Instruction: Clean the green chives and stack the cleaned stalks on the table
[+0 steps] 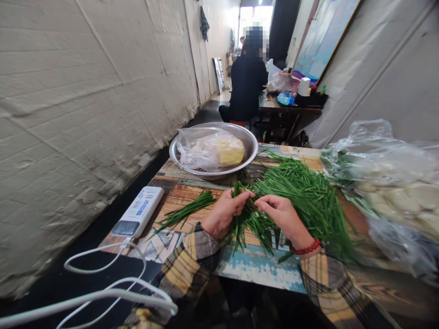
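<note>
Head view: two bare hands at work over the bench [257, 269], with green stalks all around them.
Metal basin: out at the far edge, left of centre, the metal basin [252, 153] carries a clear plastic bag [197, 148] with a yellow mass [231, 152] showing through.
Big clear bag: over on the right, the big clear bag [377, 148] has pale, rounded pieces [404, 196] inside, blurred towards the edge.
Left hand: here's the firm grip, the left hand [224, 212] closed around a bunch of stalks [245, 222], just near of the basin.
Bunch direction: its tips poke up on the far side of the fist, the long axis running far to near, the lower ends fanning out near and right.
Right hand: in close, the right hand [279, 217] has thumb and forefinger drawn together beside the left fingertips; whether they pinch a stalk, I cannot tell.
Stalk looks: slim, flat-looking, deep green, slightly glossy.
Loose pile: a broad heap, the loose pile [305, 196] slants from far left to near right, beyond and beside the right hand.
Small bundle: left of the fist, the small bundle [190, 208] lies neatly, long axis near left to far right.
</note>
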{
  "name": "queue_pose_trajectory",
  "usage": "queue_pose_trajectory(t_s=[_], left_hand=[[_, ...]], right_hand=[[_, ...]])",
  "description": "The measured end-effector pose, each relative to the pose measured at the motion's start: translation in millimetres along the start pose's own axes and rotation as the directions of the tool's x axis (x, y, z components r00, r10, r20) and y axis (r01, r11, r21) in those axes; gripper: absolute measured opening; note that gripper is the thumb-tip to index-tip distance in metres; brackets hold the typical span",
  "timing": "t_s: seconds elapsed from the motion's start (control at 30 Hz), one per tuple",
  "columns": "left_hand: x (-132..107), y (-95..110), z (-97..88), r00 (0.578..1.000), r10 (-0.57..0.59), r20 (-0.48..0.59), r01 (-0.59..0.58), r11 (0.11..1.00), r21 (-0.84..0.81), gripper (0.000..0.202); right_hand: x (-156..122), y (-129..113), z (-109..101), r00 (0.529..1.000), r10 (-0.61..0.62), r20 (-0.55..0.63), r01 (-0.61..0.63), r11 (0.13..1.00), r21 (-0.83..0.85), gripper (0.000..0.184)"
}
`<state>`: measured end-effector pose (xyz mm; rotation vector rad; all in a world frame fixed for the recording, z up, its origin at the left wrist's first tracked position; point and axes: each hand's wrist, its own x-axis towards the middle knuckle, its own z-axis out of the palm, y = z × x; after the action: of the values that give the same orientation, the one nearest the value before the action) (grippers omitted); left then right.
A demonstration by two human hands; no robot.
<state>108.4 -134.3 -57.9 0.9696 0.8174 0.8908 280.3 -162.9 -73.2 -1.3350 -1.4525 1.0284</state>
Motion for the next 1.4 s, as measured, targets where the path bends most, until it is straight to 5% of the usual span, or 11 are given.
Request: queue_pose_trajectory(t_s=[0.23, 0.5, 0.67, 0.73, 0.8, 0.93, 1.27, 1.4], left_hand=[[2.8, 9.1, -9.5, 0.985, 0.116, -0.132, -0.14, 0.971, -0.193, 0.025], [-2.4, 19.3, -14.3, 0.998, 0.03, 0.052, -0.008, 0.925, -0.381, 0.02], [0.7, 14.8, -15.5, 0.998, 0.011, 0.059, 0.013, 0.917, -0.399, 0.019], [1.5, 13.6, -15.5, 0.998, 0.011, 0.054, 0.011, 0.919, -0.393, 0.019], [1.8, 13.4, -15.6, 0.999, 0.021, 0.044, -0.002, 0.92, -0.393, 0.02], [1.9, 13.9, -15.9, 0.999, 0.024, 0.035, -0.008, 0.917, -0.399, 0.02], [2.2, 12.2, -14.0, 0.999, 0.007, 0.035, 0.007, 0.928, -0.373, 0.02], [2.5, 11.3, -13.1, 0.999, 0.007, 0.036, 0.006, 0.933, -0.36, 0.02]], right_hand=[[9.1, 16.3, -50.1, 0.966, -0.027, -0.258, -0.003, 0.993, -0.116, 0.034], [2.1, 17.6, -45.2, 0.993, -0.084, 0.086, 0.117, 0.838, -0.533, 0.032], [-3.6, 5.7, -36.7, 0.907, -0.123, 0.403, 0.28, 0.891, -0.356, 0.029], [-2.8, 4.6, -40.4, 0.94, -0.126, 0.319, 0.228, 0.923, -0.309, 0.03], [0.1, 8.3, -48.3, 0.991, -0.096, 0.093, 0.122, 0.932, -0.341, 0.031], [6.7, 23.4, -63.4, 0.982, -0.103, -0.161, 0.021, 0.895, -0.447, 0.032], [3.7, 29.6, -40.4, 0.975, -0.22, -0.015, 0.105, 0.522, -0.846, 0.016], [4.5, 26.7, -37.1, 0.969, -0.245, -0.034, 0.107, 0.539, -0.835, 0.018]])
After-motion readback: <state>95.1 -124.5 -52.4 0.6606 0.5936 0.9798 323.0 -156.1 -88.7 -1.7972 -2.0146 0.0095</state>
